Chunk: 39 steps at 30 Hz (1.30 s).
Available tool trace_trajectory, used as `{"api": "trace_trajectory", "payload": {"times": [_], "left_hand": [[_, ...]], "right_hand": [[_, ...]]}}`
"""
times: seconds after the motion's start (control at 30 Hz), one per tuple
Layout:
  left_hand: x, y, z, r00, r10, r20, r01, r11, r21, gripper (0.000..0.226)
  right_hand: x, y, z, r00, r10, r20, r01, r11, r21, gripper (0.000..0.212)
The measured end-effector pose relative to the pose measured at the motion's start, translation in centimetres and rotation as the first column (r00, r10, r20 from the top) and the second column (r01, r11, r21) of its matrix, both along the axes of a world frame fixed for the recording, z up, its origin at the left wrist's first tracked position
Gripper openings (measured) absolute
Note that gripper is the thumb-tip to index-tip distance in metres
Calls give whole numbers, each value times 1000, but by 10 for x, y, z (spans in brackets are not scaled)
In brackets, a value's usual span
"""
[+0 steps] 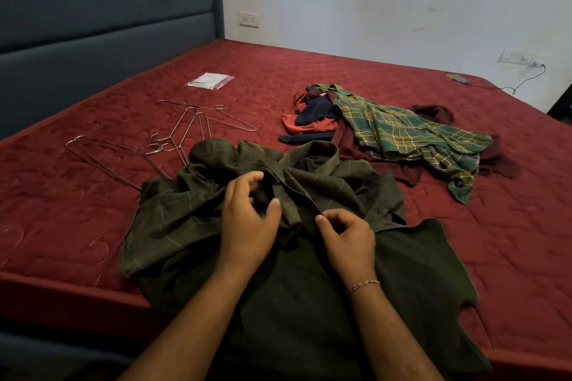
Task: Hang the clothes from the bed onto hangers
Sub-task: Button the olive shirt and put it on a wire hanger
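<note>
Both forearms come in from the bottom edge, bare, angled up toward the middle and converging a bit. Left hand [247, 226] is back-of-hand up, fingers curled fwd w/ the thumb sticking out to the right, pinching into dark green shirt [278, 288] fabric. Right hand [346, 235] sits just beside it, a small gap btwn them, fingers curled in, index and thumb nipping the shirt's front edge. Thin red/white thread bracelet [362, 286] on the right wrist. Wrists roughly level, right one a touch lower.
</note>
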<state>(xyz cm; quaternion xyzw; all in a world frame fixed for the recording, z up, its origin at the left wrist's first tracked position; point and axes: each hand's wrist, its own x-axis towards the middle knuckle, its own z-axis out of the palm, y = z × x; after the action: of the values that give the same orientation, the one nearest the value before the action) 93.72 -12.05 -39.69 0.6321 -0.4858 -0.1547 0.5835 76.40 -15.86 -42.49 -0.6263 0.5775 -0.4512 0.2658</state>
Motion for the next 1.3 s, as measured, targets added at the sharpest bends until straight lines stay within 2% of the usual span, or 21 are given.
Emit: {"api": "trace_trajectory", "payload": {"times": [0.07,0.1,0.13,0.23,0.27,0.33,0.47,0.57,0.67,0.73,0.8,0.83,0.9,0.93,0.97,1.0,1.03,1.13,1.3], "left_hand": [[-2,30,-13,938,145,316,-89,979,-185,25],[-2,38,-18,901,143,411,-65,978,-199,16],[-2,42,-22,875,79,478,-2,987,-160,9],[-6,38,-29,741,-148,655,144,988,61,18],[-8,35,-29,711,-173,681,158,984,85,23],[-11,26,-26,710,-173,682,146,984,97,32],[-11,3,-16,703,-185,686,-55,949,312,43],[-12,-3,-13,691,-220,688,-126,901,415,39],[-15,0,-15,671,-209,711,-128,912,389,28],[-13,0,-19,720,-173,672,-110,928,357,23],[-8,0,-22,825,-147,545,-35,950,309,18],[-6,1,-22,892,-142,430,22,962,272,16],[-8,6,-13,991,-121,62,110,980,164,15],[-12,8,-5,984,-101,-149,117,988,104,15],[-18,9,3,940,-84,-332,108,993,56,12],[-25,10,8,888,-66,-455,88,996,26,9],[-31,9,10,858,-49,-512,61,998,7,7],[-46,8,2,888,-27,-459,33,999,5,9],[-51,12,-19,949,-87,-303,108,993,54,6]], "right_hand": [[-1,0,-3,999,-1,39,2,1000,-5,5],[0,0,-4,999,-1,54,2,1000,-11,5],[-1,0,-4,998,-1,65,2,1000,-16,6],[-1,1,-3,996,12,90,-10,1000,-24,10],[-1,2,-2,995,17,98,-15,1000,-23,11],[-1,3,-1,994,18,110,-16,1000,-24,12],[-1,2,0,991,-4,134,4,1000,-3,9],[-1,4,2,992,-19,124,18,1000,10,11],[0,6,1,996,-18,93,19,1000,-11,13],[1,6,0,999,-23,31,24,999,-38,12],[2,6,0,999,-42,-17,40,996,-75,13],[2,6,1,998,-56,-4,55,994,-97,13],[1,5,8,993,-80,87,92,985,-148,13],[0,4,13,983,-80,163,106,982,-156,11],[0,3,20,965,-66,252,105,984,-145,10],[1,4,25,942,-42,334,87,989,-121,10],[3,5,29,920,-19,392,63,993,-102,11],[9,16,23,898,22,439,5,998,-60,16],[6,21,4,902,2,432,-2,1000,-1,15]]}}
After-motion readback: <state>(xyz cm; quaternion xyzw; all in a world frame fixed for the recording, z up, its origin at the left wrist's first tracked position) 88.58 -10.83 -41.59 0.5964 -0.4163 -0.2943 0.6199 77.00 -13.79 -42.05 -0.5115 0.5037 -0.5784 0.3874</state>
